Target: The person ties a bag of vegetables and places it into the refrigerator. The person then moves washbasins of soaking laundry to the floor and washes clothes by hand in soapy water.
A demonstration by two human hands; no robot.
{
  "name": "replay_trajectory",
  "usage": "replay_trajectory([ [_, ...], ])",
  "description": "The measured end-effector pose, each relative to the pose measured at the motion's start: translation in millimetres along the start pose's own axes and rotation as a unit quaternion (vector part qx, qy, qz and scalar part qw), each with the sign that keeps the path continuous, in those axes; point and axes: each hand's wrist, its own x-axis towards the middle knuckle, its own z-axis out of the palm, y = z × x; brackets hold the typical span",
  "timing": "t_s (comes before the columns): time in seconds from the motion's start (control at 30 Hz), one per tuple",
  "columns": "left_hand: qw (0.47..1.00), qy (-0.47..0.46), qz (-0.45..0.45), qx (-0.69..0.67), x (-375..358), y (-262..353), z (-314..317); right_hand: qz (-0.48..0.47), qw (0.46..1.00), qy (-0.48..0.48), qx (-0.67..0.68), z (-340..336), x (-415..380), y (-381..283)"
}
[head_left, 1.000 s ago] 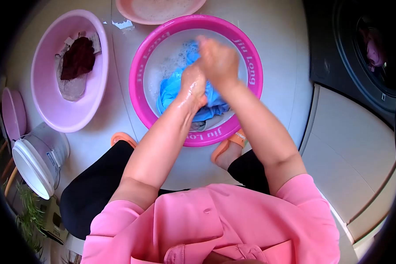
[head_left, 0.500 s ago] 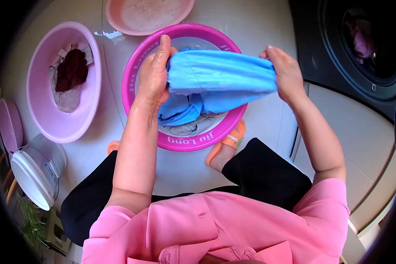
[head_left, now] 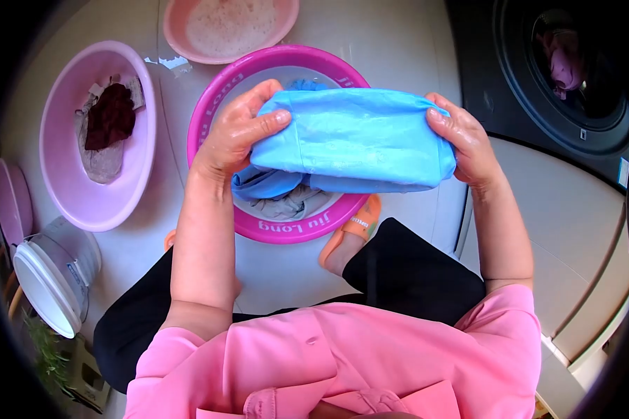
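A wet light-blue cloth (head_left: 356,136) is stretched between my two hands over a magenta basin (head_left: 283,234). My left hand (head_left: 241,129) grips its left end, thumb on top. Its right end is held by my right hand (head_left: 464,136), with the thumb pressed on the near face. Part of the blue fabric hangs down into the basin. Inside the basin, a grey cloth (head_left: 290,204) lies in water, partly hidden by the blue one.
A pink basin (head_left: 171,31) of sudsy water stands behind. At left are a lilac basin (head_left: 52,167) holding dark red and grey cloths, and a white bucket (head_left: 45,286). A front-loading washing machine (head_left: 485,105) stands open at right, pink fabric inside.
The blue cloth now shows a broader, flatter face. My left thumb has come down onto it, and my right hand has moved slightly right and down. The view has shifted a little.
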Motion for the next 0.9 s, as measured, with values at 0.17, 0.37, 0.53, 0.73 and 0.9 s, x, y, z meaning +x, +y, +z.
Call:
replay_trajectory([
  [0.17, 0.999, -0.033, -0.008, 0.017, 1.5, -3.4, -0.9, 0.000, 0.996, 0.052, 0.078, -0.4, 5.2, 14.0],
  [0.37, 0.999, -0.035, -0.009, 0.038, 2.3, -3.4, 3.6, 0.010, 0.987, 0.078, 0.143, -2.5, 3.0, 15.4],
  [0.53, 1.000, -0.019, -0.016, 0.017, 3.7, -6.0, 2.9, -0.003, 0.986, 0.015, 0.163, -12.9, 3.0, 12.7],
  [0.73, 0.999, -0.039, -0.009, 0.000, 5.1, -5.9, 2.4, -0.007, 0.997, -0.032, 0.070, -17.9, 0.9, 3.0],
  [0.9, 0.999, -0.053, -0.004, 0.006, 6.2, -7.0, -0.4, -0.024, 0.993, -0.060, 0.098, -24.3, 3.3, 3.8],
])
